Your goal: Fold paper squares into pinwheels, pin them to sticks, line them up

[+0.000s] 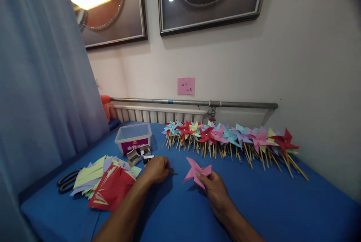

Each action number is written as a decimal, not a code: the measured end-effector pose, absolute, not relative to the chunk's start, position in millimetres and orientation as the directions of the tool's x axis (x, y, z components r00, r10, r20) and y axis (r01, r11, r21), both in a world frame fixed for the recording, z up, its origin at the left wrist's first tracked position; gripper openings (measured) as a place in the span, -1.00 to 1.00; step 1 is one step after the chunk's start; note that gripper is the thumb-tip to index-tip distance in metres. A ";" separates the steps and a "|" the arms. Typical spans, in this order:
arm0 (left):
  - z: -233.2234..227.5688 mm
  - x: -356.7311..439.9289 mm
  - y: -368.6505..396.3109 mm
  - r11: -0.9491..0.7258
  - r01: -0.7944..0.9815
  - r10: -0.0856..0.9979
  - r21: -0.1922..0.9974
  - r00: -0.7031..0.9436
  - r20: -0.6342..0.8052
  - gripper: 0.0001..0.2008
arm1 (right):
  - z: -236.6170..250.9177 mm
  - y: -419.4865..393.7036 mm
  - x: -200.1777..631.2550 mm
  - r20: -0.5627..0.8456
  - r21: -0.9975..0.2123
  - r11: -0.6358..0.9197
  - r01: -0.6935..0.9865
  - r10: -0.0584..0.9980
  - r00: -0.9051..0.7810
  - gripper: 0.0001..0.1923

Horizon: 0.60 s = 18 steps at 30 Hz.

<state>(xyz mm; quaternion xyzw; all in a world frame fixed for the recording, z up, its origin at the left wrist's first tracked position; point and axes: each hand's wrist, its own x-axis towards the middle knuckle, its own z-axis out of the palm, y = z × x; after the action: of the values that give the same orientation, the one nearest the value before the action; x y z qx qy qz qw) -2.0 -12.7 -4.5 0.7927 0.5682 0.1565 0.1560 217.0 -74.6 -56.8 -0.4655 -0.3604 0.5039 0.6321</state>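
Between the thumb and fingers of my right hand [216, 189] is a pink paper pinwheel [194, 172], its blades folded in and no stick visible on it. My left hand [158, 168] is closed, low over the blue cloth, with a thin brown stick [174, 173] poking out from its fingers toward the pinwheel. Just behind the left hand lie small opened cardboard boxes [134, 157] and a small dark box [147, 159]. The contents of these boxes are too small to make out.
Finished pinwheels on sticks [217, 135] lie in a long row at the back right. At left are cut paper sheets [113, 187], dark-handled scissors [67, 180] and a clear plastic tub [134, 131]. A blue curtain [47, 65] hangs at left; a pipe [186, 102] runs along the wall.
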 end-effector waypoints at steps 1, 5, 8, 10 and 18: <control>-1.8 -1.0 -16.1 -0.324 0.877 0.943 0.354 0.331 0.042 -0.85 | -59.3 -72.9 217.8 -0.014 -0.951 0.060 -0.302 0.972 0.236 -0.63; 0.9 7.6 -24.3 -0.367 0.901 0.926 0.232 0.378 -0.005 -0.77 | -70.4 -65.2 220.5 -0.018 -0.946 0.058 -0.318 0.973 0.230 -0.58; -4.5 18.3 -26.5 -0.369 0.850 0.927 0.377 0.364 0.087 -0.78 | -72.0 -64.0 219.9 -0.017 -0.940 0.059 -0.335 0.976 0.218 -0.60; -10.8 29.3 -28.8 -0.356 0.720 0.926 0.596 0.357 0.121 -0.82 | -67.1 -67.1 218.0 -0.020 -0.931 0.059 -0.361 0.977 0.211 -0.61; -24.8 68.1 -45.5 -0.062 0.184 0.910 0.981 0.415 -0.020 -0.87 | -48.6 -76.9 213.9 -0.038 -0.894 0.031 -0.446 0.989 0.146 -0.57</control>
<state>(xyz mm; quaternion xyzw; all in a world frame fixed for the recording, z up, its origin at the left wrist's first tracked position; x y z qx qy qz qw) 68.1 -45.5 -24.8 0.6463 0.4231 0.3369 0.5383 213.9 -76.9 -48.6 -0.4091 -0.3315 0.5632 0.6369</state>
